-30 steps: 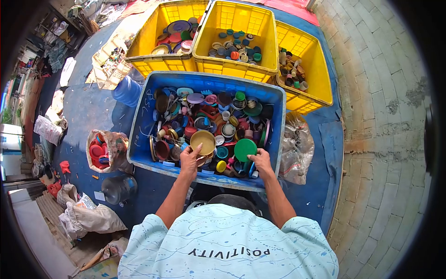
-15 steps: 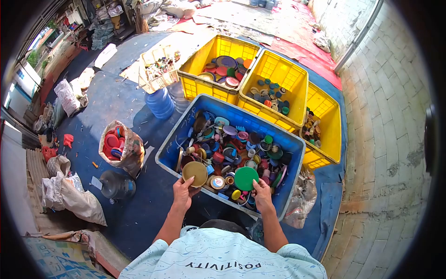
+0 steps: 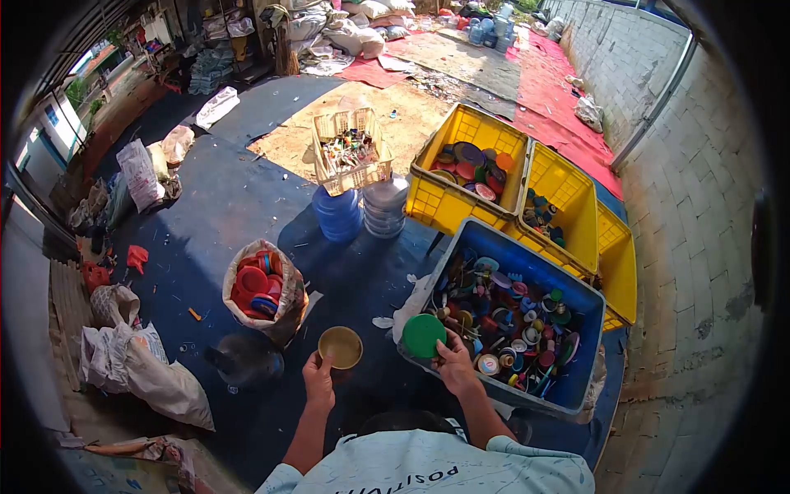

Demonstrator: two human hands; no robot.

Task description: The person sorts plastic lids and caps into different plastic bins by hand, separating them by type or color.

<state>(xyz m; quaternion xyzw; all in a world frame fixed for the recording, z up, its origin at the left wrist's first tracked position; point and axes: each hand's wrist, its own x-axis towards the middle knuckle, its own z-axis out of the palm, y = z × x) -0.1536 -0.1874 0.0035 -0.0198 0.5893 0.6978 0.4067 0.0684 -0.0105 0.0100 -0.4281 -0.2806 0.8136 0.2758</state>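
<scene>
My left hand (image 3: 319,381) grips a tan round plastic lid (image 3: 341,347) by its lower edge, over the dark floor between the sack and the blue crate. A flat green round lid (image 3: 424,335) is pinched at its right edge by my right hand (image 3: 457,368), at the near left corner of the blue crate (image 3: 586,402). Inside that crate lies a heap of mixed plastic lids and caps (image 3: 527,329) in many colours. Left of my hands, an open sack (image 3: 288,316) holds red lids (image 3: 255,280) and a blue one.
Behind the blue crate stand yellow crates (image 3: 444,202) with sorted lids and caps. A cream basket (image 3: 333,177) of small items rests on blue water jugs (image 3: 337,216). A dark jug (image 3: 245,362) lies near the sack. The block wall (image 3: 683,272) runs along the right.
The view has swung left, so the crates sit farther right in it. Both hands, still holding their lids, have moved left relative to the blue crate; the tan lid is now outside it.
</scene>
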